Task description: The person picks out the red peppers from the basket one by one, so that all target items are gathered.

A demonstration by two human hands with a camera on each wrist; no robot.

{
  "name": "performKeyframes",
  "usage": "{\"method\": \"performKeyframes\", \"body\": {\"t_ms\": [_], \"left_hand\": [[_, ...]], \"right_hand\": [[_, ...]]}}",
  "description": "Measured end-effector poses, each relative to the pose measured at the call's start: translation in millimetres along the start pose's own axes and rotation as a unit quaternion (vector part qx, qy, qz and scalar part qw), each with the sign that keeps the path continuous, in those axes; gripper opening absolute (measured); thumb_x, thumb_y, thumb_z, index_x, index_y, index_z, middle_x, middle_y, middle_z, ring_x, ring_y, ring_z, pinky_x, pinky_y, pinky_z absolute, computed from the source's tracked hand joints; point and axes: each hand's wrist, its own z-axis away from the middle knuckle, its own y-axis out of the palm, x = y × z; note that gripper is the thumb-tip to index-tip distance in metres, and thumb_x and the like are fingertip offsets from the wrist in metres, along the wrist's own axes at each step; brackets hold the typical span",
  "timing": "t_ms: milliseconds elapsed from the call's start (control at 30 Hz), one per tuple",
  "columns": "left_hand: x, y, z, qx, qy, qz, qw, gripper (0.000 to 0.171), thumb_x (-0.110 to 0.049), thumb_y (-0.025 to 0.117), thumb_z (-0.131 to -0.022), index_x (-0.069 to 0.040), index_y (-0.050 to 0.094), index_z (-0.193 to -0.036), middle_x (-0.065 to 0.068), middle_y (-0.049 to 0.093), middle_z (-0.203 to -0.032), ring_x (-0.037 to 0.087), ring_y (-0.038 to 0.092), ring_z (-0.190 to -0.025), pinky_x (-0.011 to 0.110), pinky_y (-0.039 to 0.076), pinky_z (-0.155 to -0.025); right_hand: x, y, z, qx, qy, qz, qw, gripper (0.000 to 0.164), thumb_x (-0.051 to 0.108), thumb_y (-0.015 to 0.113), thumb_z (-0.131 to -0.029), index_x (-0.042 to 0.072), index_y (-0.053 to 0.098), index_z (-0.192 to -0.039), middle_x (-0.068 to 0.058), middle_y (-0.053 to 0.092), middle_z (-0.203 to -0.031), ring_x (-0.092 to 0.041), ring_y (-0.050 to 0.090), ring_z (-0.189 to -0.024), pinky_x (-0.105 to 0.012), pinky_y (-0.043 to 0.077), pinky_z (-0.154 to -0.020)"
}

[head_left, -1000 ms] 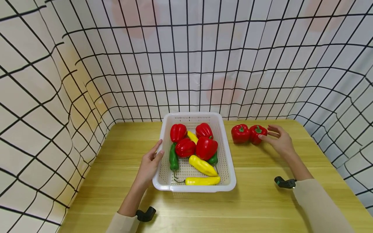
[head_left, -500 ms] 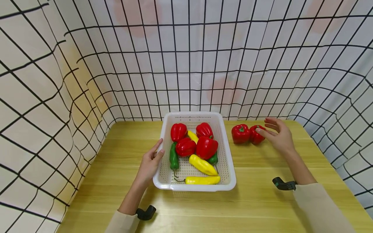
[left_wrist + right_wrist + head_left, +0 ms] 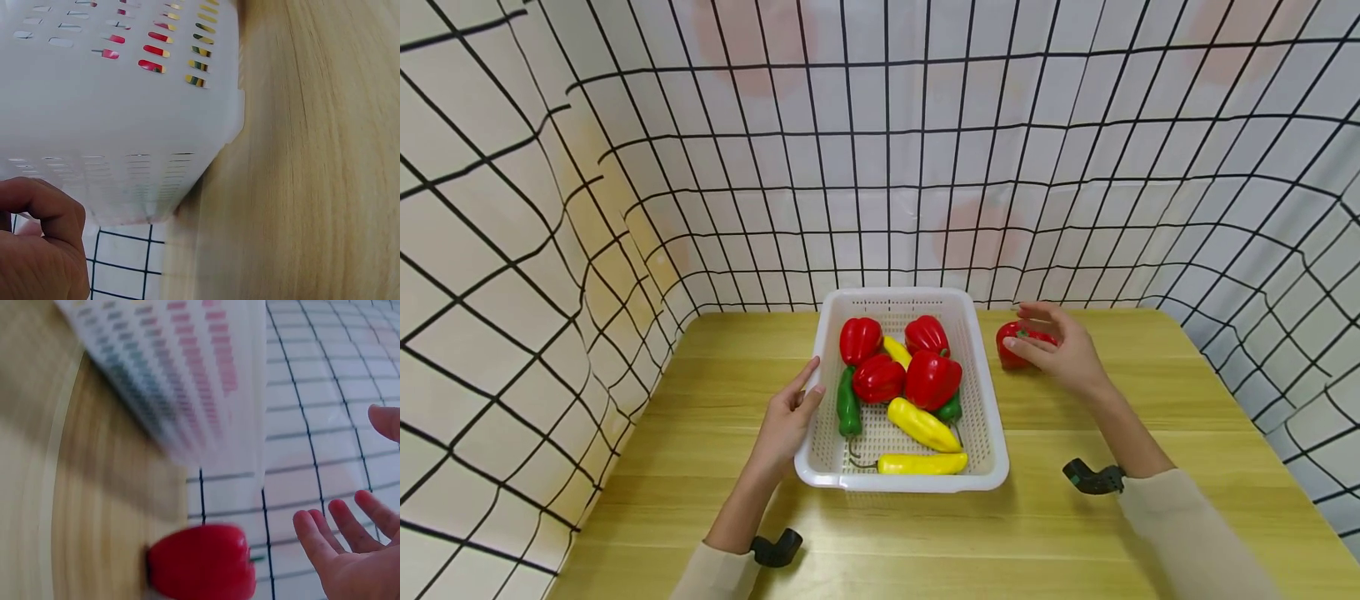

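Observation:
A white plastic basket (image 3: 992, 433) stands on the table, and my left hand (image 3: 786, 425) grips its left rim between thumb and fingers. In the left wrist view the curled left hand (image 3: 40, 247) is beside the basket's perforated wall (image 3: 112, 119). My right hand (image 3: 1063, 350) hovers over the red bell peppers right of the basket, fingers spread and holding nothing. One red bell pepper (image 3: 1011, 348) shows partly past its fingers; the other is mostly hidden behind the hand. In the right wrist view a red bell pepper (image 3: 203, 562) lies apart from the open right hand (image 3: 359, 562).
Inside the basket lie several red bell peppers (image 3: 932, 381), yellow peppers (image 3: 922, 425) and green peppers (image 3: 848, 404). A white wall with a black grid (image 3: 887, 167) rises behind the wooden table (image 3: 715, 400) and along both sides.
My right hand has moved left, from beside the right-hand loose bell pepper to above the left-hand one. My left hand and the basket have stayed in place.

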Motion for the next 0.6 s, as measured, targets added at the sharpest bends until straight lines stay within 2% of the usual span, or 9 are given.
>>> {"method": "performKeyframes", "body": {"t_ms": [167,267,433,600], "left_hand": [[1.1,0.3,-0.5,-0.002,0.000,0.004,1.0000,0.051,-0.028,0.059,-0.106,-0.037,0.046,-0.155,0.030,0.062,-0.119,0.040,0.070,-0.106,0.052,0.064,-0.082],[1.3,0.3,-0.4,-0.002,0.000,0.003,1.0000,0.051,-0.028,0.060,-0.106,-0.037,0.046,-0.155,0.030,0.062,-0.119,0.040,0.070,-0.107,0.052,0.064,-0.083],[0.7,0.2,0.3,-0.001,-0.002,0.002,1.0000,0.052,-0.028,0.060,-0.106,-0.038,0.046,-0.155,0.030,0.061,-0.118,0.041,0.070,-0.108,0.053,0.063,-0.084],[0.6,0.1,0.5,0.000,-0.002,0.003,1.0000,0.052,-0.030,0.060,-0.106,-0.038,0.046,-0.155,0.030,0.062,-0.119,0.041,0.070,-0.107,0.053,0.064,-0.083]], "right_hand": [[11.9,16.8,-1.9,0.029,-0.014,-0.004,0.999,0.066,0.026,0.077,-0.094,0.011,0.046,-0.150,-0.014,0.051,-0.149,-0.040,0.052,-0.135,-0.013,0.053,-0.096],[19.2,27.0,-3.7,0.050,-0.019,-0.005,0.999,0.067,0.025,0.078,-0.093,0.011,0.047,-0.150,-0.015,0.051,-0.149,-0.039,0.054,-0.133,-0.023,0.057,-0.099],[26.5,44.3,-8.3,0.086,-0.021,-0.010,0.996,0.070,0.023,0.080,-0.091,0.011,0.046,-0.150,-0.012,0.049,-0.152,-0.038,0.055,-0.134,-0.043,0.054,-0.105],[28.2,60.3,-15.9,0.115,-0.010,-0.003,0.993,0.073,0.030,0.083,-0.087,0.013,0.047,-0.149,-0.011,0.050,-0.152,-0.039,0.052,-0.138,-0.053,0.051,-0.108]]}}
